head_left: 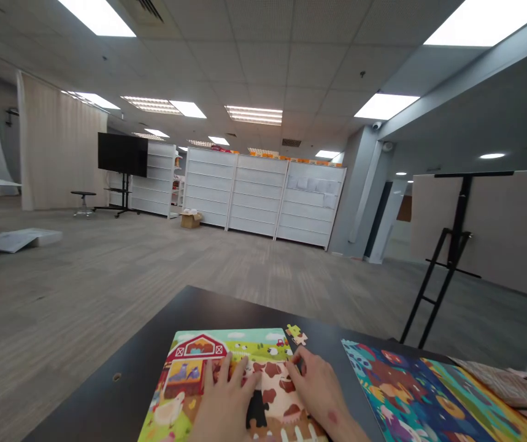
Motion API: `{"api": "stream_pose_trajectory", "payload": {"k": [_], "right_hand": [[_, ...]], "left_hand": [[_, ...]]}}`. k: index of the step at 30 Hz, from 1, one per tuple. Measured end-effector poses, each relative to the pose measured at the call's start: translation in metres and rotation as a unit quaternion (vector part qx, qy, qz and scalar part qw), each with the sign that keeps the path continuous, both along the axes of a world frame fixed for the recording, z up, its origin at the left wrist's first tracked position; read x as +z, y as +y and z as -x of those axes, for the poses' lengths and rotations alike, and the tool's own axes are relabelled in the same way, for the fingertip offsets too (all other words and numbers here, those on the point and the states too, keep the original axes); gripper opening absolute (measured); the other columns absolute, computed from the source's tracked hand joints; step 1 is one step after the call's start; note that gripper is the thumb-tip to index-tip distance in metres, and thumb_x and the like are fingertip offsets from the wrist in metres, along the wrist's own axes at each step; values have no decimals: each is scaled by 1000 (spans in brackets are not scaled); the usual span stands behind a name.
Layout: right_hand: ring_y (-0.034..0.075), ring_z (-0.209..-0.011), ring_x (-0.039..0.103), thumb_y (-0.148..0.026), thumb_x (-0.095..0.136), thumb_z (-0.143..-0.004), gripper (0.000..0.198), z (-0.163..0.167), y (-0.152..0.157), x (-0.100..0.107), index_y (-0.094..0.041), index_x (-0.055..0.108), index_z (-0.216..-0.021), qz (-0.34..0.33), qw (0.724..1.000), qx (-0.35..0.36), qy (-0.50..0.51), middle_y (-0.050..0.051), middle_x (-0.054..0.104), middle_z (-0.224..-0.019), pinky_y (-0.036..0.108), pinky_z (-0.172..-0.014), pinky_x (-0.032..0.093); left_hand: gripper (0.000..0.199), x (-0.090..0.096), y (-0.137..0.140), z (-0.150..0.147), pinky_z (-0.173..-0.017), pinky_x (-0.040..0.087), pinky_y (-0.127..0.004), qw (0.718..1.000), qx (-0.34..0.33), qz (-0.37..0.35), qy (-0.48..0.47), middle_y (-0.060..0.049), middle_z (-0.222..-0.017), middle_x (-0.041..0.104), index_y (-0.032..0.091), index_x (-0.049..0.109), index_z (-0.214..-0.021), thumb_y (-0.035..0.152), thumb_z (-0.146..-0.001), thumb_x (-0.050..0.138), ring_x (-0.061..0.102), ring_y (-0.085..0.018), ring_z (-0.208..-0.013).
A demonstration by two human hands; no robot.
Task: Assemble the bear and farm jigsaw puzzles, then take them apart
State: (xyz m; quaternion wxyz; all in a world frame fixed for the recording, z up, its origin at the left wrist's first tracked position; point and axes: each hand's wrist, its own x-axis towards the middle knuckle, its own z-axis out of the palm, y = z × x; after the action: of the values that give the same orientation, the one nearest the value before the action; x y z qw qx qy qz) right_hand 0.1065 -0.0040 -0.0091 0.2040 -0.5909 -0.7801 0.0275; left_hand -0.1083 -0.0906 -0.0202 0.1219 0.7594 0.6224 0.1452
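Observation:
A farm jigsaw puzzle (184,393) with a red barn, a hen and a brown-spotted cow lies on the dark table. A black gap (257,408) shows in the cow part. My left hand (226,399) rests flat over the middle of the puzzle, fingers spread, holding nothing. At its right edge my right hand (318,387) has thumb and fingers bent together on a cow-spotted jigsaw piece (286,384); the fingers partly hide their contact with it. Just beyond that hand lie a few loose pieces, one green (293,329) and one pinkish (300,339).
On the table's right side lie a dark blue animal picture puzzle (405,387), a yellow-green one (461,393) and a patterned cloth-like item (493,383). The dark table (120,399) has its far edge just past the puzzle. A black stand (438,282) rises beyond at right.

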Motion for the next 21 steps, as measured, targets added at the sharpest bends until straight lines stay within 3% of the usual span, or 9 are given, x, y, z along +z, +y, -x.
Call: {"api": "stream_pose_trajectory", "payload": {"k": [7, 13, 17, 19, 21], "right_hand": [[20, -71, 64, -33, 52, -91, 21, -3, 6, -5, -24, 62, -75, 5, 999, 8, 35, 0, 69, -72, 26, -62, 34], [21, -82, 64, -29, 53, -88, 19, -2, 9, -8, -23, 64, -75, -19, 999, 39, 32, 3, 68, -84, 27, -71, 43], [21, -98, 64, -22, 44, -93, 26, -14, 26, -6, -21, 69, -99, -35, 996, 50, 62, 7, 69, -104, 29, -87, 47], [23, -110, 61, -16, 39, -93, 37, -23, 37, -5, -19, 66, -119, -52, 997, 39, 51, 11, 66, -120, 32, -96, 45], [25, -119, 58, -14, 42, -91, 42, -31, 44, -4, -21, 65, -126, -46, 998, 35, 26, 11, 62, -132, 36, -100, 43]], "left_hand": [[84, -2, 1, 0, -111, 2, -76, 1000, 3, 4, 4, -9, -159, 36, 37, 48, -145, 80, -73, 54, 20, -50, -145], [82, 2, -2, -2, -111, 3, -74, 1000, 6, -2, 11, -8, -159, 36, 35, 49, -145, 79, -75, 52, 20, -49, -146], [84, 8, -2, -3, -111, 2, -75, 999, 11, 26, 20, -9, -160, 34, 35, 49, -145, 77, -73, 56, 18, -49, -146], [83, 12, -3, -4, -112, 3, -74, 999, 11, 34, 17, -11, -161, 31, 33, 48, -146, 73, -74, 58, 19, -48, -147], [78, 18, -7, -5, -113, 7, -72, 1000, 14, 24, 3, -12, -161, 31, 31, 47, -147, 65, -78, 60, 22, -45, -147]]}}
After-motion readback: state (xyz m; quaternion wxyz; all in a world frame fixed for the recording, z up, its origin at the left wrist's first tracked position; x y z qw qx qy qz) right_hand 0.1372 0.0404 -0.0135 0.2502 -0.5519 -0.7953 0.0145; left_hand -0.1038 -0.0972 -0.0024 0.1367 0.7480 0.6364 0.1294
